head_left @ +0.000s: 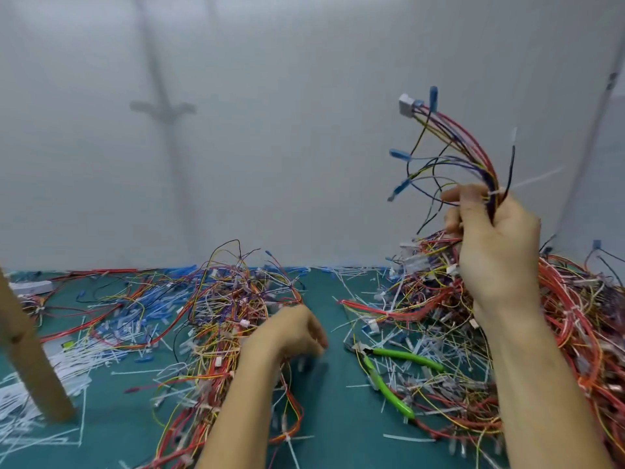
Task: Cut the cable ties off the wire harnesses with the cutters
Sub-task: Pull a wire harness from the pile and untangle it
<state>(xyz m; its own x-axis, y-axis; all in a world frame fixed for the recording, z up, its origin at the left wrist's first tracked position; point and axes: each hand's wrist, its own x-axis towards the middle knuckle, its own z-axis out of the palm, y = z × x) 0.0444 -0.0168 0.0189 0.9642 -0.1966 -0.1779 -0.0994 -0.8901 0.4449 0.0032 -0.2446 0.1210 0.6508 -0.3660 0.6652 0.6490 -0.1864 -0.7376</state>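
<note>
My right hand (493, 242) is raised at the right, closed around a wire harness (453, 143) of red, purple and black wires with blue terminals and a white connector at the top. A white cable tie (522, 184) wraps the bundle just above my fingers, its tail sticking out to the right. My left hand (294, 331) hovers low over the green mat at the centre, blurred, fingers curled downward with nothing seen in them. The green-handled cutters (389, 370) lie on the mat to the right of my left hand, untouched.
A pile of tangled wires (216, 306) covers the mat to the left, a bigger red-wire heap (575, 326) the right. Cut white ties (84, 353) litter the green mat (334, 414). A wooden post (27, 346) leans at the far left. A grey wall stands behind.
</note>
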